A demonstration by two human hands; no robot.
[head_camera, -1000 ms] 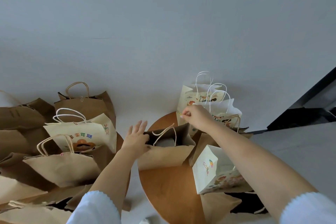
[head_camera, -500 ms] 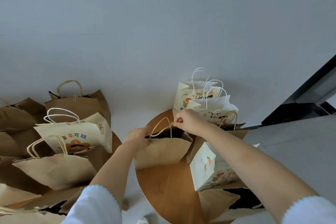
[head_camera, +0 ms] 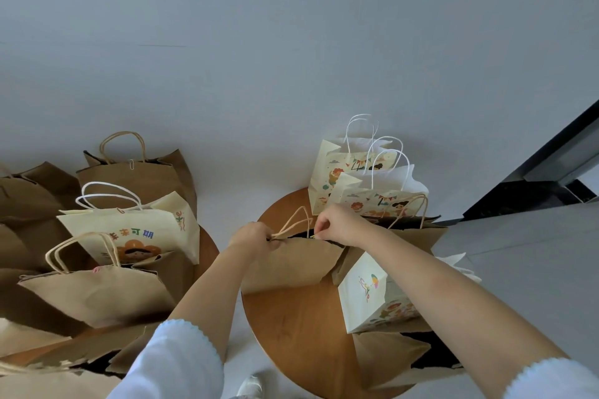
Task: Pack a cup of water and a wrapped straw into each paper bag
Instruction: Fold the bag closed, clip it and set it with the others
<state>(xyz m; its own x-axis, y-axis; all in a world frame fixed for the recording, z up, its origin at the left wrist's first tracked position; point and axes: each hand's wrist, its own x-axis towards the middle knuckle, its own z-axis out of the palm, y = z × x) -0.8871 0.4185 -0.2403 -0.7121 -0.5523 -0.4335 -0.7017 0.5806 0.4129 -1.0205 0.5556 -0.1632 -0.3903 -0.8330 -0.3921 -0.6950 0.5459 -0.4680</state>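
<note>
A brown paper bag (head_camera: pixel 291 264) stands on a round wooden table (head_camera: pixel 298 327). My left hand (head_camera: pixel 254 236) grips the bag's twisted paper handles at its left rim and holds the top together. My right hand (head_camera: pixel 337 223) pinches a small yellowish thing (head_camera: pixel 312 236) at the bag's right rim; I cannot tell what it is. The bag's mouth shows as a narrow dark slit between my hands. No cup or straw is visible.
Cream printed bags (head_camera: pixel 359 181) with white handles stand behind the brown bag, another cream bag (head_camera: pixel 372 298) at its right. On a second table at left are several brown bags (head_camera: pixel 97 295) and a cream bag with an orange flower (head_camera: pixel 136 236). Grey floor between tables.
My left hand went from open beside the bag to gripping its handles. My right hand came down to the bag's rim, and the bag's mouth has been drawn nearly closed.
</note>
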